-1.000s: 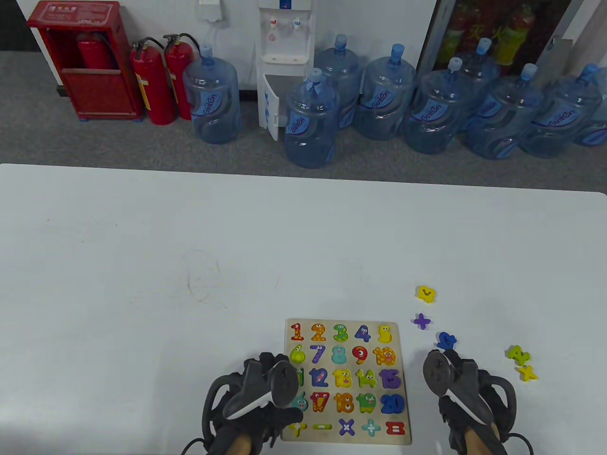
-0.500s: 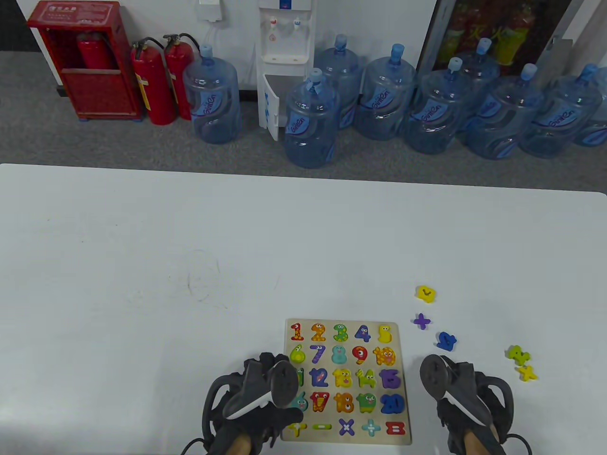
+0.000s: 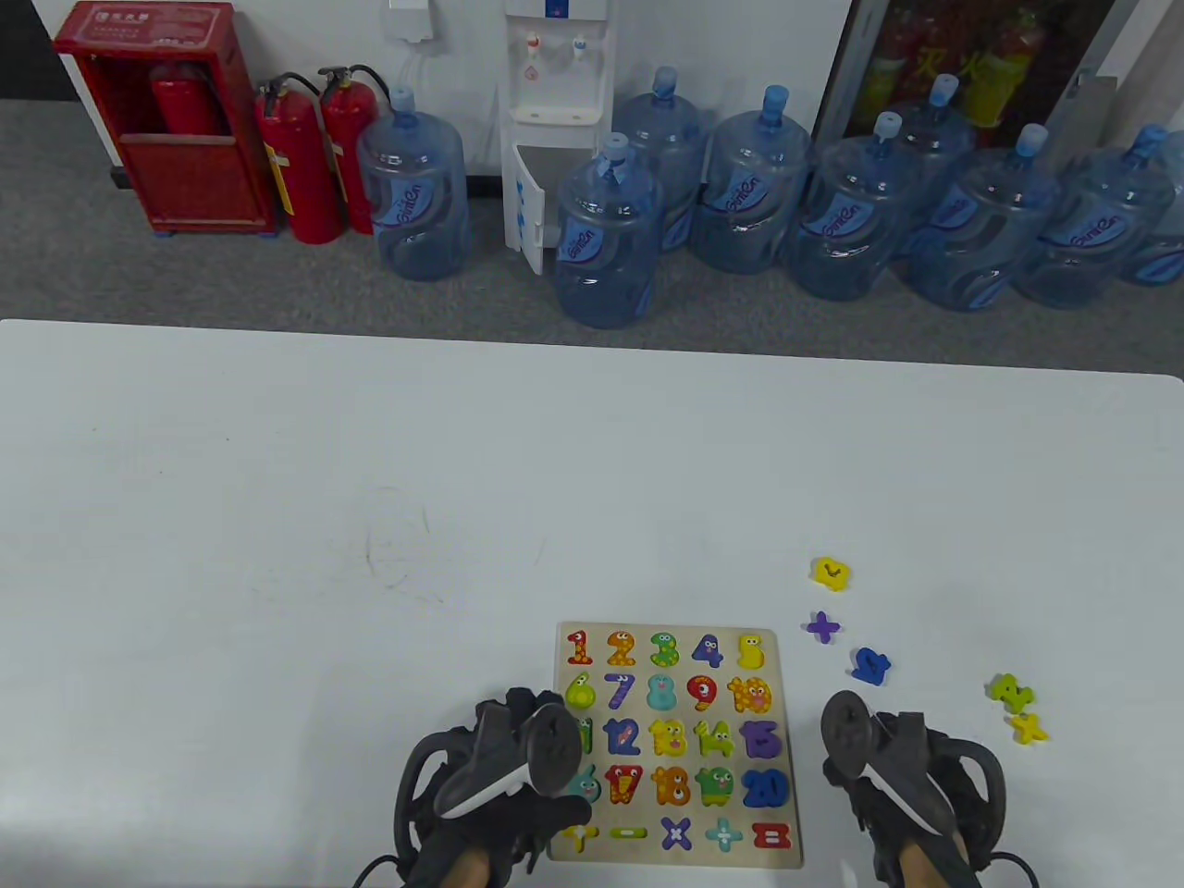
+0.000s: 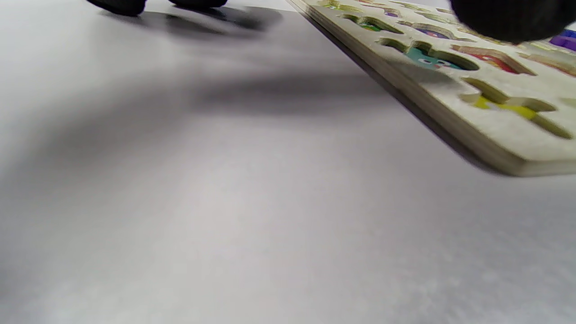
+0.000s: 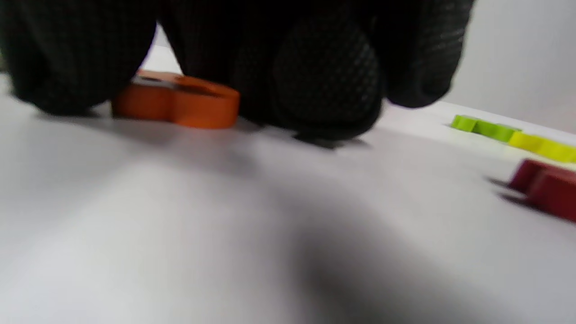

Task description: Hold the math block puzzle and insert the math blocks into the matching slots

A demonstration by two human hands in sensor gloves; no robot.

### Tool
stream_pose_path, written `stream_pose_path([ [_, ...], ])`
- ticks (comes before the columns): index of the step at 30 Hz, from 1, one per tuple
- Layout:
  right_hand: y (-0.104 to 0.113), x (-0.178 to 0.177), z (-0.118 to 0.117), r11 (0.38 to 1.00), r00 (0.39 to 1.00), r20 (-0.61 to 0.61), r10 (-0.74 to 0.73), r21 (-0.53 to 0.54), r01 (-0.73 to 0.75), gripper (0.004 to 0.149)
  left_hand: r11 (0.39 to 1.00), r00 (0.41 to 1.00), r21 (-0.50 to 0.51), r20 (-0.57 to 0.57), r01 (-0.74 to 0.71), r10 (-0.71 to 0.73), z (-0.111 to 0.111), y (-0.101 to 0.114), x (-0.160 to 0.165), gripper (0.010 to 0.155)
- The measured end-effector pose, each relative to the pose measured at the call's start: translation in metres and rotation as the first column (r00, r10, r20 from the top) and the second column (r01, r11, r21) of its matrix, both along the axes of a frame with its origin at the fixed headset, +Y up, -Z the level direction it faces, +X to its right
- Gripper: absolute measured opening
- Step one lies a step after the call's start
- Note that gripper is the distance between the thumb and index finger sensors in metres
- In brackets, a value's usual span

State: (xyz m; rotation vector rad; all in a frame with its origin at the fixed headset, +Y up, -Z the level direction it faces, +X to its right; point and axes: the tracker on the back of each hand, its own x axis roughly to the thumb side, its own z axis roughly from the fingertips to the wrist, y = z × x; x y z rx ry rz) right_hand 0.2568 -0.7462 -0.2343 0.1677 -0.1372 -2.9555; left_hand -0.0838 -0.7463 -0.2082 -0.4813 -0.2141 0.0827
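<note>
The number puzzle board (image 3: 782, 731) lies flat on the white table (image 3: 277, 518), close to the near edge and right of centre, nearly square, edges about parallel to the table's, digit tops pointing to the far side. Rows run 1 to 20, maths signs along the nearest row.

Left hand (image 3: 499, 786) is on the board's near-left corner. In the left wrist view a gloved finger hangs over the board (image 4: 495, 148) while other fingertips (image 4: 119, 5) touch the table beside it; the slots there look hollow, colour at the bottom. I cannot tell whether this hand clamps the edge or just rests.

Right hand (image 3: 902, 777) sits on the table just right of the board. In the right wrist view its gloved fingers (image 5: 324, 85) are curled down on the tabletop around an orange block (image 5: 177, 101) lying flat, thumb on one side, fingers on the other; I cannot tell whether they pinch it.

Loose blocks to the right: a blue block (image 3: 870, 664) just beyond the right hand, a purple plus (image 3: 822, 627), a yellow block (image 3: 831, 573) farther back, and well apart a green block (image 3: 1009, 691) touching a yellow cross (image 3: 1028, 728). A dark red block (image 5: 544, 189) shows in the wrist view.
</note>
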Motion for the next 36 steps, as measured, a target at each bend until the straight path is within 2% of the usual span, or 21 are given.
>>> stream_pose_path([
  [12, -0.002, -0.012, 0.003, 0.999, 0.995, -0.098, -0.002, -0.046, -0.002, 0.064, 1.0, 1.0, -0.003, 0.001, 0.001, -0.001, 0.0, 0.0, 0.0, 0.097],
  [18, -0.001, -0.005, 0.002, 0.993, 0.991, -0.084, -0.108, -0.053, 0.104, 0.066, 1.0, 1.0, -0.004, 0.002, 0.004, -0.004, 0.0, 0.0, 0.001, 0.097],
  [23, 0.0, -0.014, 0.004, 0.999, 0.99, -0.135, -0.027, -0.036, 0.022, 0.064, 1.0, 1.0, -0.003, 0.001, 0.0, 0.0, 0.0, 0.0, 0.0, 0.097],
  [28, 0.009, -0.011, 0.007, 0.989, 0.978, -0.151, -0.146, -0.033, 0.143, 0.055, 1.0, 1.0, -0.003, 0.002, -0.003, 0.003, 0.0, 0.0, 0.0, 0.097],
  [33, 0.011, -0.009, 0.007, 0.987, 0.976, -0.149, -0.159, -0.004, 0.16, 0.051, 1.0, 1.0, -0.004, 0.001, -0.005, 0.005, 0.0, 0.0, 0.0, 0.097],
  [36, 0.011, -0.008, 0.007, 0.986, 0.974, -0.153, -0.168, -0.038, 0.164, 0.051, 1.0, 1.0, -0.004, 0.002, -0.007, 0.007, 0.0, 0.0, 0.0, 0.097],
])
